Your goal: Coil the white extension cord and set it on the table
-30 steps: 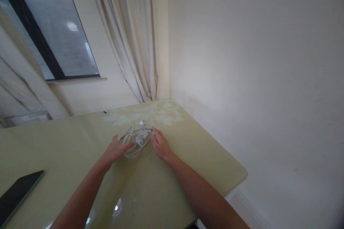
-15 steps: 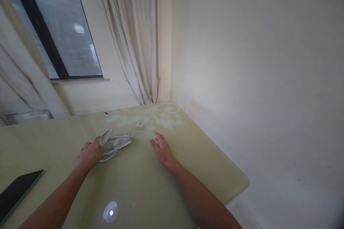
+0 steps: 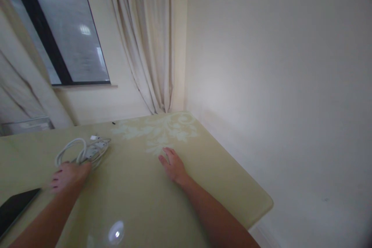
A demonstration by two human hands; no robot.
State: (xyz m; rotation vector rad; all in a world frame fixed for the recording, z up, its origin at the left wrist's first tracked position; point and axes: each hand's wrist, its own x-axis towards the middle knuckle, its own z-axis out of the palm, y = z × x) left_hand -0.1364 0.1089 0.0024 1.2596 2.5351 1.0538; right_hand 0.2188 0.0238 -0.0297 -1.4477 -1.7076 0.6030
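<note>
A coiled white cable point(image 3: 84, 150) with a plug lies on the glossy pale green table point(image 3: 139, 197), left of the middle. My left hand point(image 3: 69, 175) rests flat just in front of the coil, fingers stretched toward the left, its top edge touching or almost touching the cable. My right hand point(image 3: 172, 164) lies flat on the table near the pale floral pattern point(image 3: 162, 131), fingers stretched out, holding nothing.
A dark flat device point(image 3: 16, 208) lies at the table's left front edge. Cream curtains point(image 3: 148, 38) hang in the corner beside a dark-framed window point(image 3: 58, 27). A bare wall runs along the right. The table's rounded right corner point(image 3: 269, 201) drops to the floor.
My left hand has dragged the coiled cable to the left across the table and now lies flat beside it. My right hand has stayed near the floral pattern.
</note>
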